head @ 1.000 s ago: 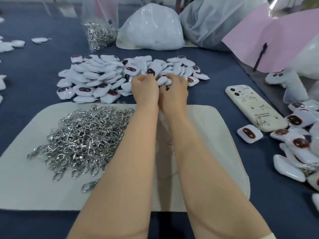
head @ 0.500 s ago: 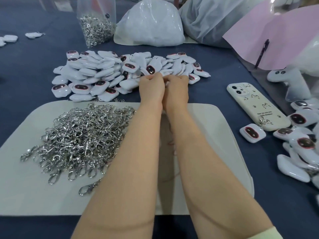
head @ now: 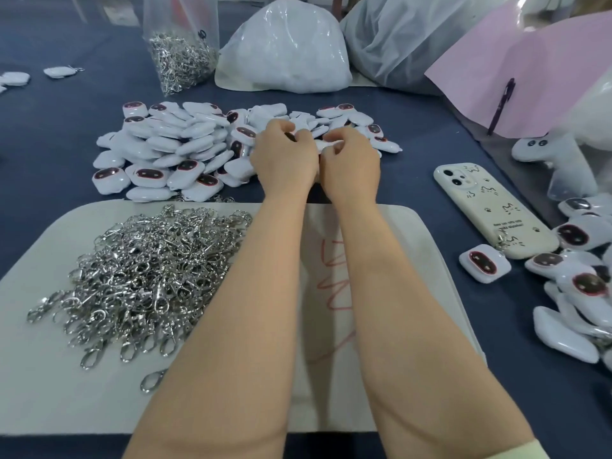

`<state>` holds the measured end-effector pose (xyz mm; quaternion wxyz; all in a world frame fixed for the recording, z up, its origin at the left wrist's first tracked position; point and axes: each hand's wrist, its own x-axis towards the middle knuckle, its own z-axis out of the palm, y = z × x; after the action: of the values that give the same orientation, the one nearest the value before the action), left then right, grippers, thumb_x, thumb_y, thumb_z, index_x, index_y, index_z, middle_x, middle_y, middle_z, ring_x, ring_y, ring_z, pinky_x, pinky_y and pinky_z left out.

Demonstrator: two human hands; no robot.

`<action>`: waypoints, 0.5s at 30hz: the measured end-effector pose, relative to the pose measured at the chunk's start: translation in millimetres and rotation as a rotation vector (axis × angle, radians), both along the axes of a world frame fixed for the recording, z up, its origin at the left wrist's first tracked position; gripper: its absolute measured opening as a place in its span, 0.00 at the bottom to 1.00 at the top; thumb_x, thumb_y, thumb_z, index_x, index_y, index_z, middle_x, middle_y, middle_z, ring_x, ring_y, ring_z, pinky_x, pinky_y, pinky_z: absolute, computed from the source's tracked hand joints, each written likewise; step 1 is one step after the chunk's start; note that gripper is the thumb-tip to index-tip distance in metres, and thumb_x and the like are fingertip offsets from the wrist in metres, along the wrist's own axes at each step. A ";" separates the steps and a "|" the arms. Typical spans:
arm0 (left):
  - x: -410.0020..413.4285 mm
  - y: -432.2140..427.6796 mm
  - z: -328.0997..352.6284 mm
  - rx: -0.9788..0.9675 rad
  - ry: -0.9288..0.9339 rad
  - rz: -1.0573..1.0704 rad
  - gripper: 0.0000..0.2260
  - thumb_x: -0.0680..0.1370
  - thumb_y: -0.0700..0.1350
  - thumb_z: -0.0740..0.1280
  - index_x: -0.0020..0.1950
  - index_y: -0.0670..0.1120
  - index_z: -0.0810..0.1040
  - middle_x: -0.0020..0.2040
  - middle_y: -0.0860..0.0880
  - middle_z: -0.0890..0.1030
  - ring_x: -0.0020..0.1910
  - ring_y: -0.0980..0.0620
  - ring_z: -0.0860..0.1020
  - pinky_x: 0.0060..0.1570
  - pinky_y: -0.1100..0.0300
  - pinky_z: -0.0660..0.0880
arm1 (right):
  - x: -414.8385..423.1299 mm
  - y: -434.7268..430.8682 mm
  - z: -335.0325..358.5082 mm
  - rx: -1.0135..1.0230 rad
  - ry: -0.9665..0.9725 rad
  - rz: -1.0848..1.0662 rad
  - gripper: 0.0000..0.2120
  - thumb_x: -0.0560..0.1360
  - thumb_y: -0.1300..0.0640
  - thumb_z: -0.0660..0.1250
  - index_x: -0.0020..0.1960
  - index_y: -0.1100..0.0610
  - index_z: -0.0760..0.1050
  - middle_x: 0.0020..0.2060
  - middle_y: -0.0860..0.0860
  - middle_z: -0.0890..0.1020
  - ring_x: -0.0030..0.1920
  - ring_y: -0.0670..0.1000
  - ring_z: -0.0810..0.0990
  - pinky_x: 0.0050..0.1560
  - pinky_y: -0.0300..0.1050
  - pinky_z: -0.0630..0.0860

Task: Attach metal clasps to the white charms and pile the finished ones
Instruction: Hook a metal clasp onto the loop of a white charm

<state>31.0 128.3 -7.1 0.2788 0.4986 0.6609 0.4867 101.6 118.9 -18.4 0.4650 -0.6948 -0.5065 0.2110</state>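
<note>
Where hands meet: left hand [head: 284, 160] and right hand [head: 351, 165], fingers curled, seemingly pinch one white charm [head: 325, 146].
Mat [head: 49, 399]: metal clasps [head: 149, 276] heaped.

A small piecework assembly workshop: the blue desk [head: 49, 134] carries a heap of identical white charms [head: 172, 150] beyond the left hand [head: 284, 160], metal clasps [head: 149, 279] massed on a mat [head: 49, 392] nearer than it, another charm pile [head: 579, 286] right of the right hand [head: 349, 167], bagged stock [head: 284, 51] further back.
</note>
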 end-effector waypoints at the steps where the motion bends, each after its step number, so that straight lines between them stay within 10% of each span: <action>1: -0.6 5.8 -1.5 0.033 0.132 0.037 0.14 0.77 0.44 0.60 0.61 0.47 0.75 0.62 0.47 0.76 0.63 0.46 0.71 0.63 0.56 0.65 | 0.7 7.1 -0.4 0.009 -0.017 -0.053 0.13 0.76 0.61 0.58 0.55 0.52 0.76 0.49 0.50 0.80 0.45 0.50 0.74 0.39 0.41 0.65; 6: -3.3 44.8 -3.5 0.015 0.533 0.105 0.16 0.77 0.49 0.60 0.65 0.56 0.73 0.71 0.50 0.65 0.71 0.44 0.58 0.67 0.47 0.54 | 4.6 45.2 -6.6 0.021 -0.290 -0.182 0.15 0.77 0.55 0.60 0.63 0.48 0.72 0.64 0.50 0.71 0.63 0.54 0.68 0.57 0.49 0.68; 10: -6.1 61.5 -11.1 -0.269 0.702 -0.038 0.19 0.80 0.52 0.51 0.70 0.59 0.67 0.75 0.47 0.58 0.75 0.39 0.47 0.70 0.35 0.45 | 3.3 58.1 -14.7 -0.202 -0.435 0.038 0.19 0.78 0.43 0.55 0.69 0.41 0.65 0.74 0.51 0.59 0.74 0.60 0.50 0.72 0.58 0.48; 15: -14.1 46.7 -15.8 -0.260 0.781 -0.135 0.20 0.79 0.53 0.51 0.71 0.56 0.65 0.73 0.45 0.64 0.73 0.39 0.55 0.70 0.38 0.51 | 6.5 40.7 -13.7 -0.243 -0.537 0.082 0.21 0.79 0.44 0.55 0.71 0.46 0.63 0.72 0.51 0.63 0.72 0.59 0.57 0.72 0.54 0.54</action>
<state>16.9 175.1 -22.8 0.0992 0.6487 0.7386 0.1541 108.1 159.6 -32.0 0.2188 -0.7555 -0.6098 0.0974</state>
